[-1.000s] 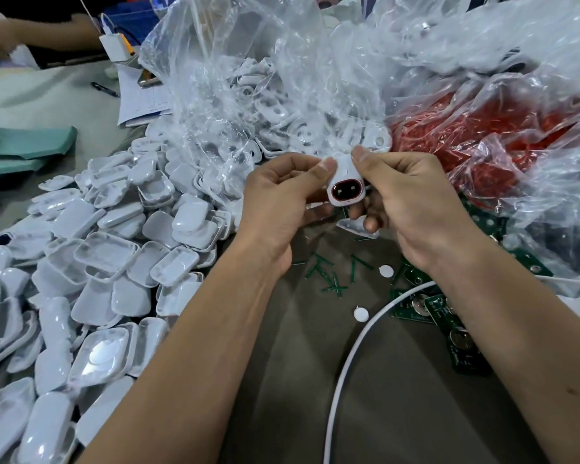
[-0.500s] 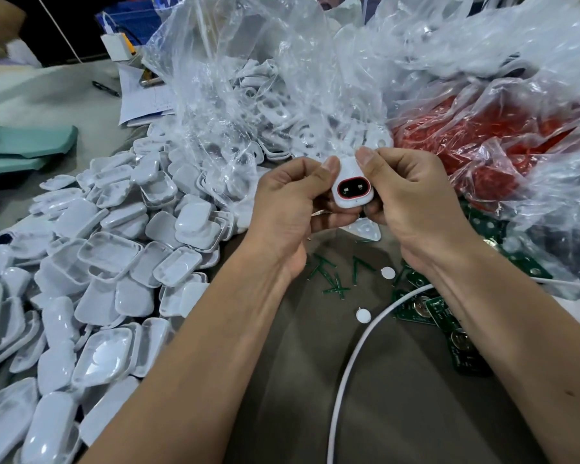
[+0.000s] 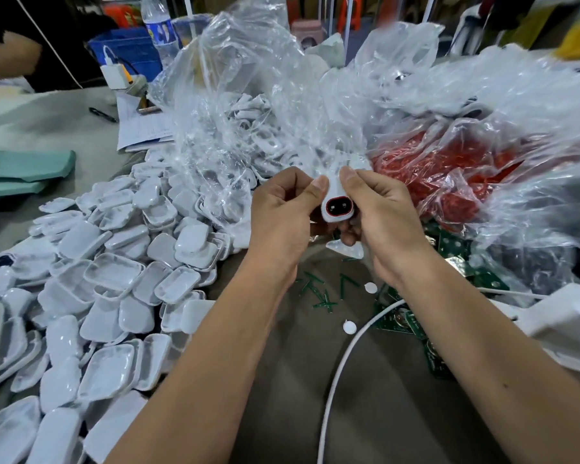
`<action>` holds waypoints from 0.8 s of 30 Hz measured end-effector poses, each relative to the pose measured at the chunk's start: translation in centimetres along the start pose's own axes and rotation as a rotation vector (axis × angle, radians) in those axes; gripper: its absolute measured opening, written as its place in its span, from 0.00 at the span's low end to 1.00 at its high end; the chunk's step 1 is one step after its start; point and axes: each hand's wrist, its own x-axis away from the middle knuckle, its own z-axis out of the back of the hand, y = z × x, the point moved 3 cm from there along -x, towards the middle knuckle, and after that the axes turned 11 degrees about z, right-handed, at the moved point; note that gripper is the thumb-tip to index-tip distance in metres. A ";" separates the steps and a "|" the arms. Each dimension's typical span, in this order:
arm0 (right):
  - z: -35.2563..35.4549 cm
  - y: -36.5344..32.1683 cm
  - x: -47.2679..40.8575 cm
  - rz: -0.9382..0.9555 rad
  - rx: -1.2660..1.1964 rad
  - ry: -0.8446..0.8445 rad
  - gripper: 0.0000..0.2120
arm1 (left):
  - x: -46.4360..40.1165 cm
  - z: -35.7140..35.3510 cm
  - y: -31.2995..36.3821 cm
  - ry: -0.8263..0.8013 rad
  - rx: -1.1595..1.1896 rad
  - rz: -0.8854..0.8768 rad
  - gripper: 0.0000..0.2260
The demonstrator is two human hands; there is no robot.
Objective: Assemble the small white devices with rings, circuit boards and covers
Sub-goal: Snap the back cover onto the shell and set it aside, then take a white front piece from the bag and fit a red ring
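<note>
- Left hand (image 3: 282,212): fingers curled, thumb tip pressed on the upper left edge of the white device (image 3: 336,202); grips it from the left.
- Right hand (image 3: 379,216): fingers curled, thumb tip on the upper right edge; grips it from the right, one fingertip under it.
- Device held above the bench (image 3: 365,413), mid-width, in front of the clear bags (image 3: 282,105).
- Long axis runs away from the camera; the open end faces the camera.
- Appearance: glossy white rounded shell; open end shows a dark oval recess edged by a red ring (image 3: 337,206), two small pale spots inside.
- Bench left side: pile of white covers (image 3: 114,279).
- Bench right side: green circuit boards (image 3: 402,321), white cable (image 3: 342,363), bag of red parts (image 3: 449,169).
</note>
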 end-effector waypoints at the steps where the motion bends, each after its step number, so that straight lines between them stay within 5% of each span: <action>1: -0.1 -0.6 -0.4 -0.018 -0.019 0.029 0.17 | -0.2 -0.6 0.5 0.035 -0.007 -0.027 0.14; 9: 1.9 -8.6 -10.0 0.106 0.140 0.518 0.17 | -5.3 -8.0 7.5 0.147 -0.052 -0.174 0.16; 13: 5.9 -11.5 -16.4 0.100 0.203 0.641 0.13 | -9.5 -11.9 9.3 0.164 -0.336 -0.275 0.11; 17: 11.5 -11.9 -21.2 -0.019 0.310 0.453 0.07 | -12.7 -13.8 9.5 0.102 -0.946 -0.497 0.08; 19: 13.1 -11.5 -22.1 -0.088 0.662 0.324 0.16 | -14.3 -14.6 9.1 0.010 -1.191 -0.554 0.14; 22: 13.9 -10.1 -23.9 -0.054 0.732 0.163 0.09 | -15.4 -15.6 7.6 -0.080 -1.351 -0.536 0.19; 24: 13.4 -9.3 -25.0 0.017 1.026 0.043 0.08 | -16.0 -16.0 6.5 -0.089 -1.396 -0.534 0.19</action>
